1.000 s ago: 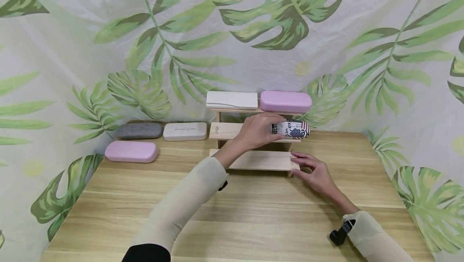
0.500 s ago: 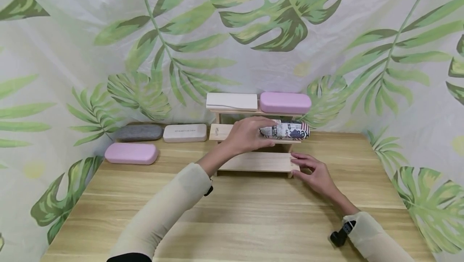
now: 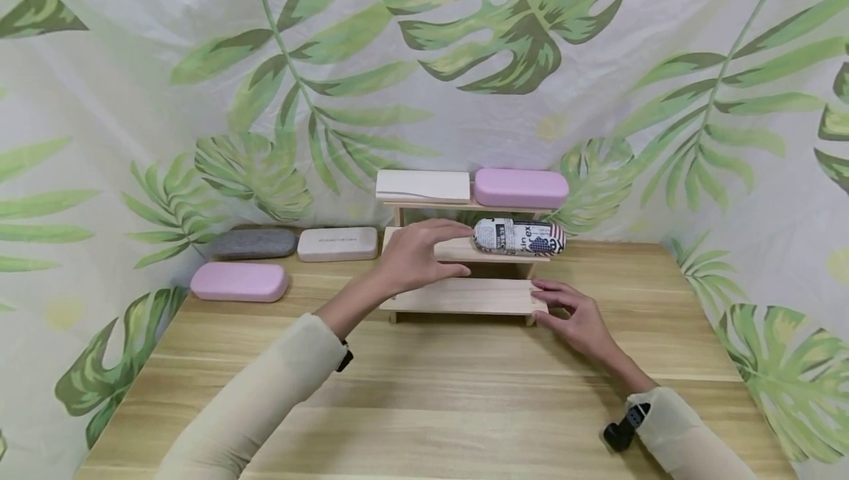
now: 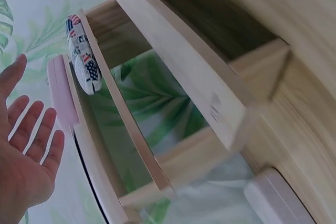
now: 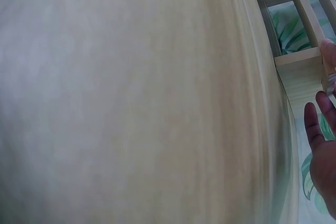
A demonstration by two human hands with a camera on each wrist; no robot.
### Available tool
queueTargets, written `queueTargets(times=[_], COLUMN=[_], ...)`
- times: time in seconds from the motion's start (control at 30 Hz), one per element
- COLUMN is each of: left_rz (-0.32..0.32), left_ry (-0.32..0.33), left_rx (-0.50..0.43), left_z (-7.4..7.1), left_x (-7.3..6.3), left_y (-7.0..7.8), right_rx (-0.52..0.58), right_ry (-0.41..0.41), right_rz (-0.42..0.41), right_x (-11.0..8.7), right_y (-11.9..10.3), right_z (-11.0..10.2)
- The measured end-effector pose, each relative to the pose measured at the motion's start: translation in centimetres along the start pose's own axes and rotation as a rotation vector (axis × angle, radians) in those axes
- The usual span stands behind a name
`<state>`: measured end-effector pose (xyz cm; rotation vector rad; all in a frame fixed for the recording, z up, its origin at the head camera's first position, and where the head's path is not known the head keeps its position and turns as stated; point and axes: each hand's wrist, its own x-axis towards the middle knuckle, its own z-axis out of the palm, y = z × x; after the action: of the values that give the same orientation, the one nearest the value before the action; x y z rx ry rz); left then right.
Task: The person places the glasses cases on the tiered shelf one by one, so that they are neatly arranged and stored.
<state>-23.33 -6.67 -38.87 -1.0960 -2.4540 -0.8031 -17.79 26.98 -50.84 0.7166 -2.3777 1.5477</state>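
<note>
A three-step wooden display stand stands on the table. On its middle step lies a glasses case with newspaper-style print and a flag pattern, toward the right end. My left hand is just left of this case, thumb and fingers spread and nothing between them; the left wrist view shows that hand with its fingers apart. At the right end of the lowest step, my right hand grips the board between thumb and fingers. Only part of the right hand shows in the right wrist view.
On the top step sit a white case and a pink case. Left of the stand, a grey case, a whitish case and another pink case lie on the table. A leaf-print cloth hangs behind.
My left hand has let go of the printed glasses case and drawn back to the left. The case stays on the middle step. My right hand has kept its place.
</note>
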Motion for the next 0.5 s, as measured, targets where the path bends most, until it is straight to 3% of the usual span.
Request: queueTargets(times=[0.5], left_rz=[0.014], left_ry=[0.095], left_rx=[-0.097], left_z=[-2.5], left_x=[-4.6], left_y=[-2.4], right_rx=[-0.015], right_ry=[-0.004], right_rz=[0.019], right_x=[0.0], right_y=[0.3], right_z=[-0.1])
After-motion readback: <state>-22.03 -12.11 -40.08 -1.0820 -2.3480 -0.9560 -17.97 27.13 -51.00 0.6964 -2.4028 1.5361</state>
